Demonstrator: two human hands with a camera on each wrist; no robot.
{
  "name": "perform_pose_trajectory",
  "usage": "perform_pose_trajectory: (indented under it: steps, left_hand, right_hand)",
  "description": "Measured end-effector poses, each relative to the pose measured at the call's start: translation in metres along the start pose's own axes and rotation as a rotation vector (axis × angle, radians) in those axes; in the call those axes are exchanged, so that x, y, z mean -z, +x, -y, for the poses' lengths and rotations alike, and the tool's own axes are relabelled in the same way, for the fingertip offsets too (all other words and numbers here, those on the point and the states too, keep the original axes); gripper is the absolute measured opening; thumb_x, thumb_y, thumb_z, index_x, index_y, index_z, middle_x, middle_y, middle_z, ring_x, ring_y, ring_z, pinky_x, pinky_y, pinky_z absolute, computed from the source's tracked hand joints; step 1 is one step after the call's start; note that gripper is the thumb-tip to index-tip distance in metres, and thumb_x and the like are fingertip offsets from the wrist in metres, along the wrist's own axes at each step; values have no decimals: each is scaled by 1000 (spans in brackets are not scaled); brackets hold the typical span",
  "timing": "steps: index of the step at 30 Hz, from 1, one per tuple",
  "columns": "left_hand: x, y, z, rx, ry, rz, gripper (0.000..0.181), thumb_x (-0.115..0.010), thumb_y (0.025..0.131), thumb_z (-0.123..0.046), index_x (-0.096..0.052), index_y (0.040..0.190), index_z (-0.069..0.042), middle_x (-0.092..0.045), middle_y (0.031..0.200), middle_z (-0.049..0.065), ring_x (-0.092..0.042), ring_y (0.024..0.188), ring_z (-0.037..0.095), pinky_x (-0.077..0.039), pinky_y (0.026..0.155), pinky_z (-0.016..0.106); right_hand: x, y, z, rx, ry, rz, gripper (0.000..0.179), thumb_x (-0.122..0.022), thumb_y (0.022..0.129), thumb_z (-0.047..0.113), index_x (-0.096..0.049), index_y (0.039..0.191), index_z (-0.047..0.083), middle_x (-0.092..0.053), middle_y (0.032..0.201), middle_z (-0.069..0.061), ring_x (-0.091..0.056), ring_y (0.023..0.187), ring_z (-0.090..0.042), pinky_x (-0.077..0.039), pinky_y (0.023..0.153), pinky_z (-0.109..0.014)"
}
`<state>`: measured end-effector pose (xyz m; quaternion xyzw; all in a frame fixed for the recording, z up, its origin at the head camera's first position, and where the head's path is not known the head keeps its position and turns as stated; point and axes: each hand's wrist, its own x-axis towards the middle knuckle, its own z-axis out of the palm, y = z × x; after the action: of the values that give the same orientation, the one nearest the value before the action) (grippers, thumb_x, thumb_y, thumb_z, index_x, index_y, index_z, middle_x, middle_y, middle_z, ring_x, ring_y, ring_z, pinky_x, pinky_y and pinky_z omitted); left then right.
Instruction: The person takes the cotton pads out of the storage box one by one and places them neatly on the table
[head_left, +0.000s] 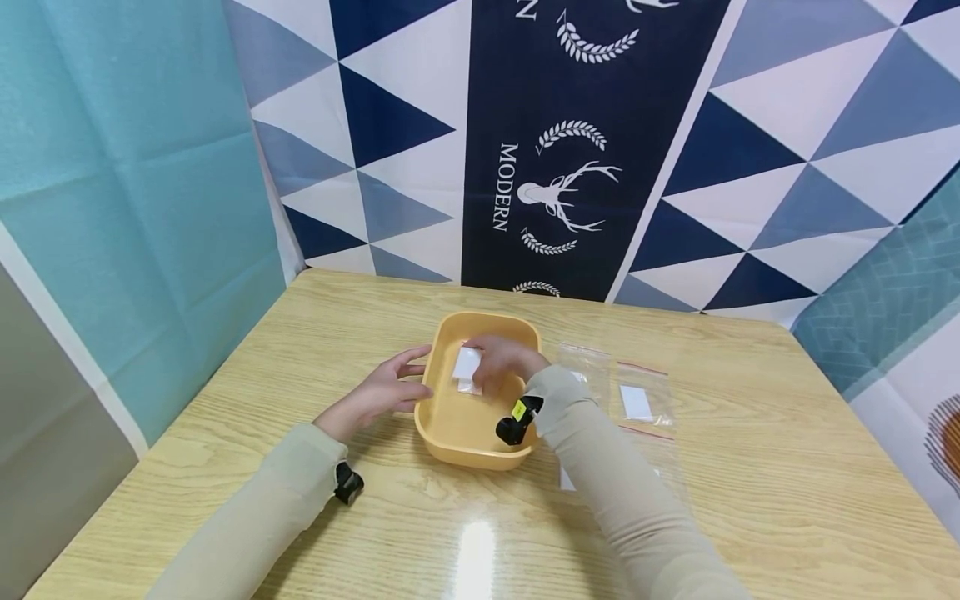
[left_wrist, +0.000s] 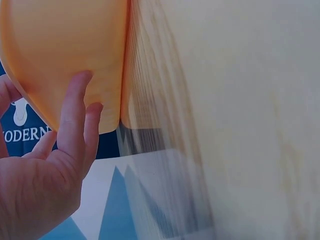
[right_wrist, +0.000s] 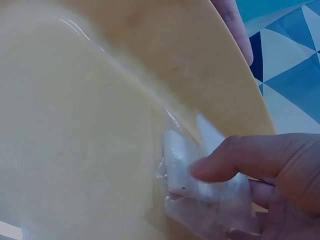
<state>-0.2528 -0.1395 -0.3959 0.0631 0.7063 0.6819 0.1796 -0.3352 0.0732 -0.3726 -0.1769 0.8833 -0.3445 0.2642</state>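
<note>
A yellow-orange plastic bin (head_left: 474,457) stands on the wooden table. My left hand (head_left: 378,390) is at its left side; in the left wrist view the fingertips (left_wrist: 80,82) touch the outer wall, the fingers fairly straight. Inside the bin is my right hand (head_left: 504,360), reaching over the right rim. It pinches a clear plastic bag (right_wrist: 177,165) with white pieces in it, the thumb pressing on top. From the head camera, the white pieces (head_left: 467,363) show left of the right fingers, close over the bin floor. The right hand hides part of the bag.
Several clear zip bags lie right of the bin, one with a white card (head_left: 636,402) inside. The right forearm (head_left: 615,483) partly covers the nearer bags. A patterned cloth (head_left: 405,158) hangs along the table's back edge. Each wrist carries a small black camera (head_left: 516,423).
</note>
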Motion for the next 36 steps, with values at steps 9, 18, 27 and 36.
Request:
perform_pose_trajectory:
  steps: [9, 18, 27, 36]
  left_hand:
    - [-2, 0, -1, -3, 16, -1, 75, -63, 82, 0, -28, 147, -16, -36, 139, 22, -53, 111, 35, -52, 84, 42]
    - [-3, 1, 2, 3, 21, -16, 75, -62, 81, 1, -29, 147, -16, -36, 139, 22, -55, 109, 34, -52, 83, 42]
    - [-2, -1, 2, 0, 25, -18, 76, -62, 81, 2, -28, 147, -14, -36, 138, 23, -55, 108, 33, -52, 82, 40]
    - [-2, -2, 3, -16, 25, 5, 76, -62, 81, 1, -26, 147, -13, -34, 139, 25, -53, 111, 37, -52, 83, 41]
  right_hand:
    - [15, -4, 4, 175, -11, -75, 62, -69, 66, -6, -54, 125, 0, -59, 99, -7, -51, 84, -18, -44, 76, -25]
    - [23, -19, 10, 231, 194, -139, 68, -72, 66, -7, -51, 130, 1, -58, 112, -12, -50, 97, -22, -41, 92, -34]
    - [24, -38, 13, 232, 181, -222, 75, -75, 67, -5, -47, 136, 6, -53, 126, -11, -46, 115, -28, -36, 101, -41]
    - [22, -68, 13, 307, 224, -240, 74, -76, 68, -7, -47, 135, 5, -50, 128, -11, -47, 117, -32, -37, 101, -43]
